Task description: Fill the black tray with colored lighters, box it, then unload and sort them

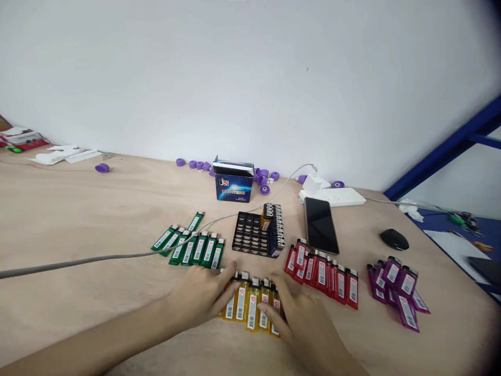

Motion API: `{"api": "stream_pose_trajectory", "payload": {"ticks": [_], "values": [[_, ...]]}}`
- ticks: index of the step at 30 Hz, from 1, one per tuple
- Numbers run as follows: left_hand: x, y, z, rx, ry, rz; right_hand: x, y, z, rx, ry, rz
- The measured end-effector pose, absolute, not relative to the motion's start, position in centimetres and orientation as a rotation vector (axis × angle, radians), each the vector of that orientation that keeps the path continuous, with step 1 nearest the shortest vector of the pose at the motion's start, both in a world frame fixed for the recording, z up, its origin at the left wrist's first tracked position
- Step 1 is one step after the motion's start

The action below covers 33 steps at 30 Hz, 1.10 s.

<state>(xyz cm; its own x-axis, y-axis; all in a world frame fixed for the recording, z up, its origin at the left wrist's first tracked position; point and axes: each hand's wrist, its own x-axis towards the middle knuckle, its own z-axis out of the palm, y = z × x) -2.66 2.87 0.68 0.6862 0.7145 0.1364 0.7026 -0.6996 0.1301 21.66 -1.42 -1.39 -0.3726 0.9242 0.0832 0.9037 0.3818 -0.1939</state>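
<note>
Several yellow lighters [252,310] lie side by side in a row at the near middle of the table, metal tops pointing away from me. My left hand [198,292] has its thumb and forefinger about the leftmost one, partly covering it. At the opposite end my right hand [303,313] curls its thumb and forefinger around the rightmost yellow lighters. Beyond them sits a black slotted tray [246,251]; lighters stand upright in its right-hand columns, a few yellow ones [265,222] among them. The slots to the left hold no lighters.
Green lighters [198,249] lie left of the tray, red ones [321,274] right, purple ones [405,284] farther right. Behind stand a blue lighter box [234,188] and purple caps [264,189]. A grey cable [117,256] crosses the table. A phone [321,224], power strip [340,197] and mouse [394,239] lie right.
</note>
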Motion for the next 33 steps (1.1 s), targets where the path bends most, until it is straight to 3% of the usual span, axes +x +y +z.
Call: {"api": "stream_pose_trajectory", "payload": {"ticks": [8, 15, 25, 33], "values": [[2.1, 9.6, 4.7, 2.431, 1.284, 0.674, 21.6, -1.0, -0.5, -1.724, -2.285, 0.459], [6.5, 16.6, 4.4, 2.290, 1.173, 0.633, 22.2, -0.9, -1.4, -1.659, -2.258, 0.462], [6.1, 17.2, 4.2, 2.123, 1.152, 0.685, 22.8, -1.0, -2.8, -1.631, -2.280, 0.508], [4.3, 16.6, 8.8, 2.025, 0.998, 0.808, 22.3, -1.3, -2.8, -1.547, -2.011, 0.456]]}}
